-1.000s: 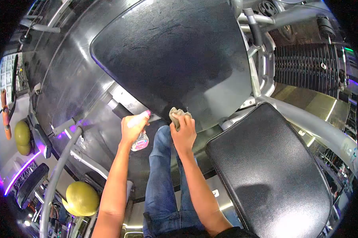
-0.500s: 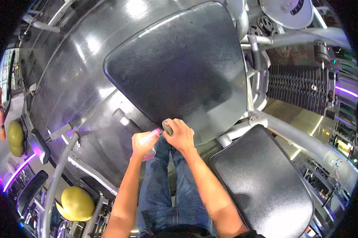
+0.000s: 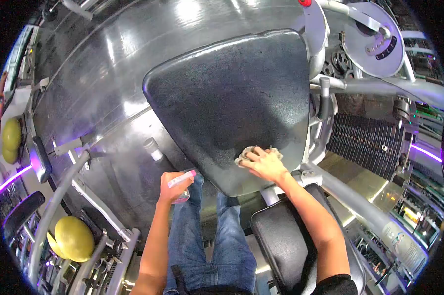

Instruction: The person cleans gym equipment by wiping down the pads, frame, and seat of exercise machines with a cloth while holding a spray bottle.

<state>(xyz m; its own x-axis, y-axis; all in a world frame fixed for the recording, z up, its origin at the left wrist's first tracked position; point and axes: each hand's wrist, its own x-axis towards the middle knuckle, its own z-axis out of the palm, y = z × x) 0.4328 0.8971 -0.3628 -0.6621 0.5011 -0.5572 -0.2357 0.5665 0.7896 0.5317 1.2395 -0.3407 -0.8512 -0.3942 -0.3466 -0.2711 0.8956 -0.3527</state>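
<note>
My left hand (image 3: 174, 186) is closed around a spray bottle (image 3: 181, 179) with a pink nozzle, held to the left of the large black seat pad (image 3: 227, 98). Part of the bottle is hidden by my fingers. On the lower right part of that pad, my right hand (image 3: 265, 164) presses a crumpled light cloth (image 3: 246, 153) against the surface. The cloth shows on both sides of my fingers. A second black pad (image 3: 281, 236) lies beneath my right forearm.
A weight stack (image 3: 364, 142) stands at the right, with a silver frame tube (image 3: 364, 196) below it. A black-gripped handle (image 3: 158, 152) sticks up left of the pad. Yellow rounded pieces (image 3: 74, 238) sit at lower left.
My right hand has moved right onto the large pad with the cloth, away from the left hand. The left hand has dropped slightly, still holding the spray bottle. The view has shifted.
</note>
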